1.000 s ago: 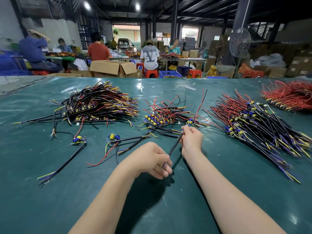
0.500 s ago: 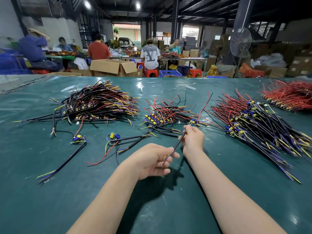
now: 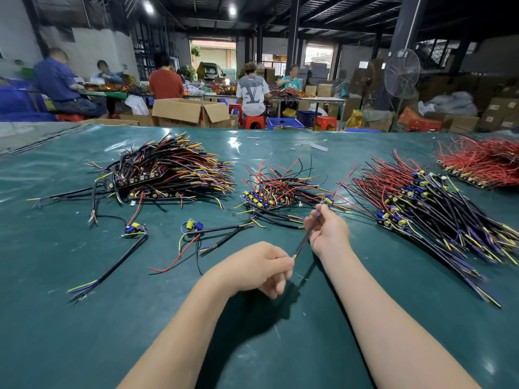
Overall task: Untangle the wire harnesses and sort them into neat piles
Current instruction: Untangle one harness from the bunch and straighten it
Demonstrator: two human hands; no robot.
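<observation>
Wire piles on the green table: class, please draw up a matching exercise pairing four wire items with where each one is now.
Things
1 all-red pile
2 mostly black pile
3 small tangled pile
4 single black harness

Places
A held between the left hand and right hand
B far right edge of the table
C left side of the table
D middle, just beyond the hands

Pairs: 1-B, 2-C, 3-D, 4-A
</observation>
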